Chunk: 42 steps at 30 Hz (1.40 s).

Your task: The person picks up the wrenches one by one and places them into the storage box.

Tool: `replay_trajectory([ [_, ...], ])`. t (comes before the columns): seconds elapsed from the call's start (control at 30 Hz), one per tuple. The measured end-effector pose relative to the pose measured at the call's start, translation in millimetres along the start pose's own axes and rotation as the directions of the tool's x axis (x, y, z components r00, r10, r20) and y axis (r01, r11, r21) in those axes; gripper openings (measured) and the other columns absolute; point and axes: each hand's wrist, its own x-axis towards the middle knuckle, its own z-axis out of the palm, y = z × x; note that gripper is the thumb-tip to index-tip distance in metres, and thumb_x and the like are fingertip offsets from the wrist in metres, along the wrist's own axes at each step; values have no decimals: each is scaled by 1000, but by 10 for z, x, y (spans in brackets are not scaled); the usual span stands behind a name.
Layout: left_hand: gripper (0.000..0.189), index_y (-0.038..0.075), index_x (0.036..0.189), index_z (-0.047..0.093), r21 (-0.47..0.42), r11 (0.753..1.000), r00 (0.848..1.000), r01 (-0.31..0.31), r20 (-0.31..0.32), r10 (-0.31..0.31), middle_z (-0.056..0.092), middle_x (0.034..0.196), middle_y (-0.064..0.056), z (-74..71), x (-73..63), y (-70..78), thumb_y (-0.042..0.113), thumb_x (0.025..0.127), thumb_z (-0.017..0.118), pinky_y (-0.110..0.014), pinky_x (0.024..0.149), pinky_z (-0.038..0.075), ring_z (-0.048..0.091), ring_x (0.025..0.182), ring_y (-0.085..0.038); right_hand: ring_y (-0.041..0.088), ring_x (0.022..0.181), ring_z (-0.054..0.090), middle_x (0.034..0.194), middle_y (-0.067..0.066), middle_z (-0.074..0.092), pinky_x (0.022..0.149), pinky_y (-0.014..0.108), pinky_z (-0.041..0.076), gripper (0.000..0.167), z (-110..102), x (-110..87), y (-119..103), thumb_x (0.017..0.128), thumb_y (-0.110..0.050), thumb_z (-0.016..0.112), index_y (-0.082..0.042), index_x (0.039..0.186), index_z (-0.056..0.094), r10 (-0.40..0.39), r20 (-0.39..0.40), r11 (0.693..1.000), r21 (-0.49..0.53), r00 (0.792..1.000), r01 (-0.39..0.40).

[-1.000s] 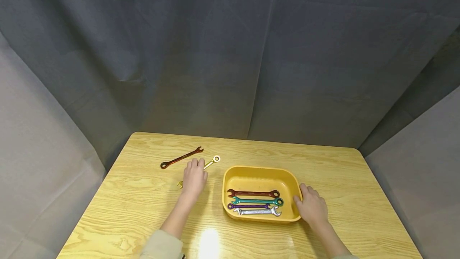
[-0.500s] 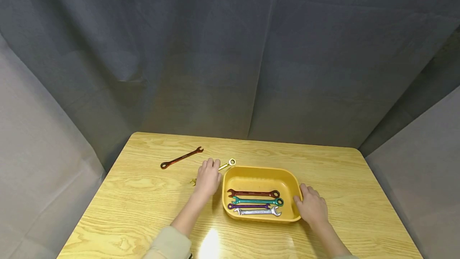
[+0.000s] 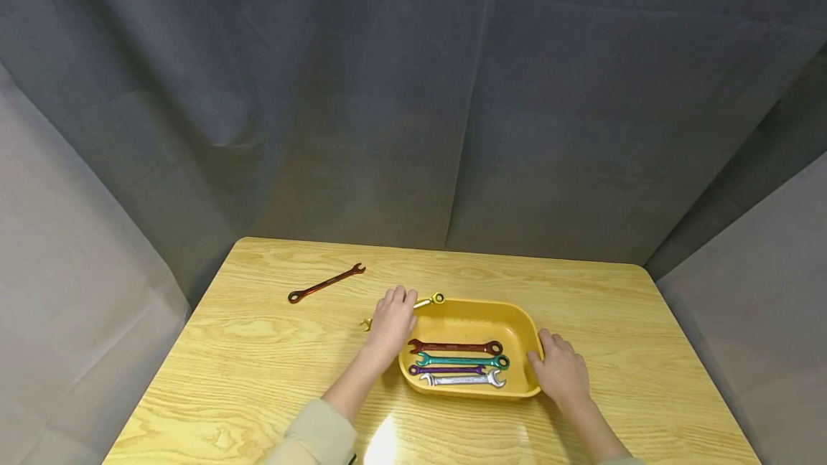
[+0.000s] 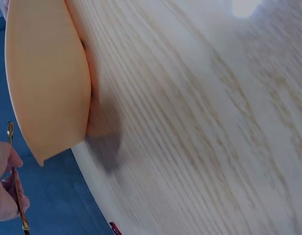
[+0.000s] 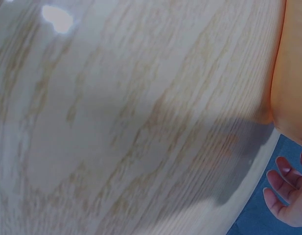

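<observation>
My left hand (image 3: 390,321) pinches a gold combination wrench (image 3: 423,303) by its middle, above the left rim of a yellow plastic bin (image 3: 474,307). The wrench's ring end is over the bin and its open end sticks out to the left. In the left wrist view, the thumb and fingers (image 4: 6,183) hold the wrench (image 4: 16,191) higher than the bin's rim. My right hand (image 3: 562,372) holds the bin's right end, thumb over the rim and fingers outside. Inside the bin lie a dark red wrench (image 3: 455,347), a teal wrench (image 3: 461,361), a purple wrench (image 3: 449,370) and a silver wrench (image 3: 461,380).
A reddish-brown wrench (image 3: 326,283) lies on the wooden table (image 3: 258,350), left of the bin. Grey curtains (image 3: 362,128) hang behind the table and at both sides.
My left hand has carried the gold wrench rightward from near the reddish-brown wrench to the bin's left rim. The right hand and the bin have stayed in place.
</observation>
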Motion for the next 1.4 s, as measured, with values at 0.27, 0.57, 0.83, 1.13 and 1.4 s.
replay_trajectory([
  [0.27, 34, 10, 109, 52, 0, 999, 998, -43, 40, 43, 52, 95, -4, 24, 62, 113, 19, 81, 68, -29, 74, 45, 47, 86, -17, 43, 101, 51, 112, 27, 54, 79, 59, 40, 46, -11, -4, -10, 89, -27, 51, 1, 125, 44, 0, 7, 1000, 6, 1000, 0],
  [0.57, 32, 11, 112, 54, 16, 994, 992, -105, 69, 104, 51, 98, -2, 49, 151, 255, 20, 83, 65, -28, 78, 45, 47, 89, -16, 43, 99, 52, 111, 26, 54, 78, 59, 41, 46, -2, -3, -7, 89, -27, 51, 1, 124, 44, -6, 6, 1000, 7, 1000, 6],
  [0.83, 31, 12, 114, 54, 25, 987, 984, -158, 89, 156, 51, 100, 0, 120, 193, 344, 21, 85, 63, -27, 78, 45, 47, 91, -14, 45, 103, 50, 115, 28, 52, 80, 60, 40, 47, -12, -2, -20, 89, -27, 50, 1, 126, 43, 1, 18, 1000, 11, 1000, -1],
  [1.13, 35, 14, 116, 54, 47, 978, 974, -203, 110, 197, 53, 101, 1, 193, 230, 455, 23, 84, 64, -25, 77, 45, 48, 90, -13, 43, 101, 51, 113, 26, 53, 78, 59, 41, 46, 0, -5, -16, 89, -27, 51, 1, 125, 44, -1, 15, 1000, 13, 1000, 0],
  [1.4, 30, 17, 111, 53, 33, 975, 965, -220, 156, 212, 52, 102, 2, 286, 240, 530, 25, 84, 63, -26, 82, 45, 48, 95, -13, 43, 101, 51, 113, 26, 53, 78, 59, 41, 45, 5, -3, -13, 89, -27, 51, 0, 124, 44, 1, 13, 1000, 15, 1000, -1],
])
